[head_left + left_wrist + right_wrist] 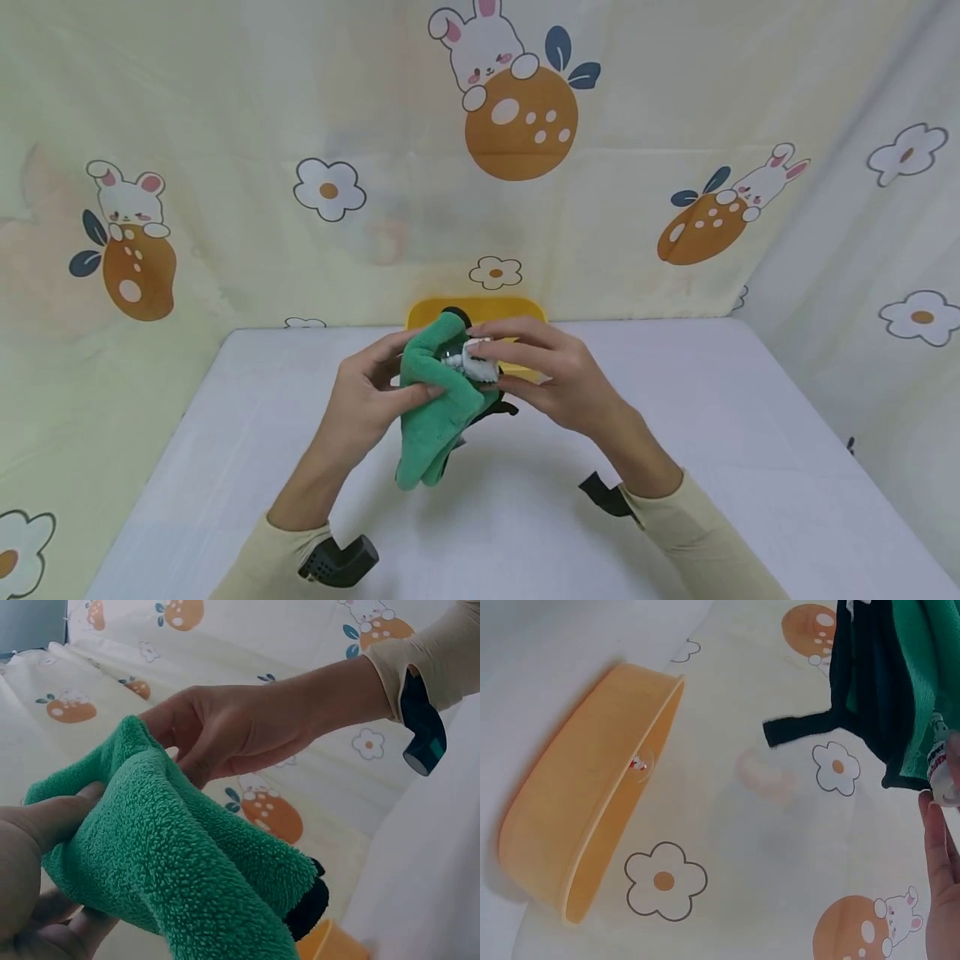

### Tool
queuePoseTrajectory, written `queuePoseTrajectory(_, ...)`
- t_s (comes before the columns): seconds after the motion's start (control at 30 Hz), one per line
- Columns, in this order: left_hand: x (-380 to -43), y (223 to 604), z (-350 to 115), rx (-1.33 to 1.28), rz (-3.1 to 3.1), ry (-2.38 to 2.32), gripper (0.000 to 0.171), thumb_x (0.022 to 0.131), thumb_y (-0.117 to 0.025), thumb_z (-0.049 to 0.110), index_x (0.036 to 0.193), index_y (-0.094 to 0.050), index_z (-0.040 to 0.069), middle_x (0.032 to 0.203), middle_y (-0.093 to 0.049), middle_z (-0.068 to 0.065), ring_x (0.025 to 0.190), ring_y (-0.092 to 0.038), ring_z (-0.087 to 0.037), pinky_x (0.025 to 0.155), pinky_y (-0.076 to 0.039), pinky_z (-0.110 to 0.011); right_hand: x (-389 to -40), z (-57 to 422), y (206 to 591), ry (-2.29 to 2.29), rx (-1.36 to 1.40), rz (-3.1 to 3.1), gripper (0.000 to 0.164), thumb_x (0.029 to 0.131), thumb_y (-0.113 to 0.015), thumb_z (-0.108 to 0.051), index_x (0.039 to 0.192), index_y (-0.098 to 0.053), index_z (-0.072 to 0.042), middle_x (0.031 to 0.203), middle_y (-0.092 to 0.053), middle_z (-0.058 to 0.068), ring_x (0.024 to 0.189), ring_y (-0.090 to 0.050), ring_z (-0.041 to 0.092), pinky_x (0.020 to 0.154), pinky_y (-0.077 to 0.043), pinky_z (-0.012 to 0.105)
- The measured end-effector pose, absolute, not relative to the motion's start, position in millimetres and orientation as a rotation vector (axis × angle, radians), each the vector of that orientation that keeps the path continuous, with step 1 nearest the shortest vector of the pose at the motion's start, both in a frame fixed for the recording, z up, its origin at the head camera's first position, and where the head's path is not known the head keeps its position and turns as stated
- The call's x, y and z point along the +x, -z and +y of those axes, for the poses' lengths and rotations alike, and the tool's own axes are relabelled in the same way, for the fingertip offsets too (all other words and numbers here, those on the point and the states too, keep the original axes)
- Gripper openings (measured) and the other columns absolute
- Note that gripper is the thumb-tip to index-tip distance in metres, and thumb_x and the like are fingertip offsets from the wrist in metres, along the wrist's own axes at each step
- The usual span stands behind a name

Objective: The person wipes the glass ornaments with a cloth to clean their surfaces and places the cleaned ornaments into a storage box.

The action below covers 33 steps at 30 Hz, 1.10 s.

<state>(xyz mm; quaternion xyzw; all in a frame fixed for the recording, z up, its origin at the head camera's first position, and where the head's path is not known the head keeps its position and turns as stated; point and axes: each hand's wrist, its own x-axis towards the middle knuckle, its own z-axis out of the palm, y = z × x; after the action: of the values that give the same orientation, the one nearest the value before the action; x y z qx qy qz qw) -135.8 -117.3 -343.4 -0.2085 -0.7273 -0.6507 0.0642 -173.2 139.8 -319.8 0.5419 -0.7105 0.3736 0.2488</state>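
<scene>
A green terry cloth with black edging hangs in the air over the table, gripped by my left hand with the thumb on its near face. In the left wrist view the cloth fills the middle. My right hand pinches a small white bottle with a clear end, held against the cloth. The bottle carries dark and red print in the right wrist view, partly hidden by fingers. A black strap sticks out from the cloth's dark side.
A yellow basin stands at the table's back edge, behind the hands. Inside its rim a clear round thing with red and white in it shows. A patterned curtain hangs behind the white table.
</scene>
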Motion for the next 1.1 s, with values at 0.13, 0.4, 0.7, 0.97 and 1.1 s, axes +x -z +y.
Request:
queuePoseTrajectory(0.13, -137.7, 342.2, -117.4, -0.58, -2.256, 1.98, 0.055, 0.088, -0.08, 0.009, 0.139, -0.061, 0.017, 0.133, -0.063, -0.004, 0.114, -0.063, -0.029, 0.087, -0.061, -0.037, -177.1, 138.1, 318.2, -0.882, 1.521, -1.834, 0.024, 0.095, -0.071, -0.009, 0.118, -0.072, -0.01, 0.125, -0.066, 0.013, 0.111, -0.065, 0.026, 0.08, -0.058, 0.022)
queuePoseTrajectory(0.4, -140.0, 342.7, -115.6, -0.595, -2.288, 2.023, 0.057, 0.089, -0.08, 0.011, 0.142, -0.06, 0.017, 0.133, -0.063, -0.006, 0.113, -0.063, -0.03, 0.088, -0.061, -0.037, -178.1, 140.0, 318.1, -0.795, 1.537, -1.867, 0.05, 0.074, -0.087, 0.004, 0.121, -0.071, -0.007, 0.125, -0.067, 0.014, 0.113, -0.066, 0.027, 0.087, -0.06, 0.028)
queuePoseTrajectory(0.7, -140.9, 342.2, -117.2, -0.79, -2.209, 1.924, 0.056, 0.088, -0.078, 0.003, 0.14, -0.061, 0.015, 0.133, -0.064, -0.004, 0.113, -0.064, -0.024, 0.09, -0.061, -0.037, -176.6, 142.1, 323.8, -0.951, 1.474, -2.02, 0.046, 0.096, -0.069, -0.034, 0.129, -0.067, -0.003, 0.128, -0.068, 0.013, 0.116, -0.067, 0.027, 0.09, -0.059, 0.027)
queuePoseTrajectory(0.97, -138.5, 342.5, -116.6, -0.88, -2.102, 1.835, 0.058, 0.084, -0.079, -0.005, 0.137, -0.063, 0.011, 0.132, -0.062, -0.005, 0.117, -0.062, -0.023, 0.082, -0.063, -0.039, -174.4, 138.8, 324.2, -1.179, 1.409, -2.089, 0.058, 0.079, -0.087, -0.006, 0.132, -0.063, 0.0, 0.122, -0.07, 0.014, 0.091, -0.073, 0.018, 0.08, -0.062, 0.027)
queuePoseTrajectory(1.1, -139.1, 344.7, -114.7, -0.927, -2.057, 1.744, 0.057, 0.082, -0.078, -0.01, 0.135, -0.063, 0.005, 0.132, -0.062, -0.009, 0.118, -0.061, -0.024, 0.078, -0.063, -0.037, -172.5, 138.4, 324.3, -1.232, 1.349, -2.137, 0.055, 0.08, -0.085, -0.002, 0.131, -0.064, 0.001, 0.115, -0.072, 0.012, 0.086, -0.073, 0.017, 0.078, -0.063, 0.028)
